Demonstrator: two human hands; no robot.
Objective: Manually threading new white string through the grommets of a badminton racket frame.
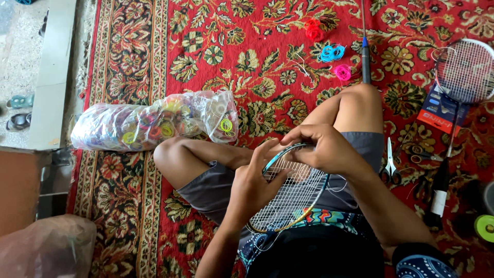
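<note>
I sit cross-legged on a red patterned carpet [216, 56] with a badminton racket head [293, 198] lying across my lap. Its strings are white and its frame is dark with a blue edge. My left hand [252, 183] grips the left side of the frame, fingers spread over the strings. My right hand [321, 146] curls over the top of the frame, fingertips pinched at the rim where a string runs. A loose white string end [340, 185] trails off to the right of the racket.
A clear plastic bag [154, 121] of coloured string coils lies left of my knee. Red, blue and pink coils [329, 53] lie ahead beside a racket shaft [366, 56]. Scissors [390, 164], another racket [463, 69] and a yellow tape roll [484, 226] lie to the right.
</note>
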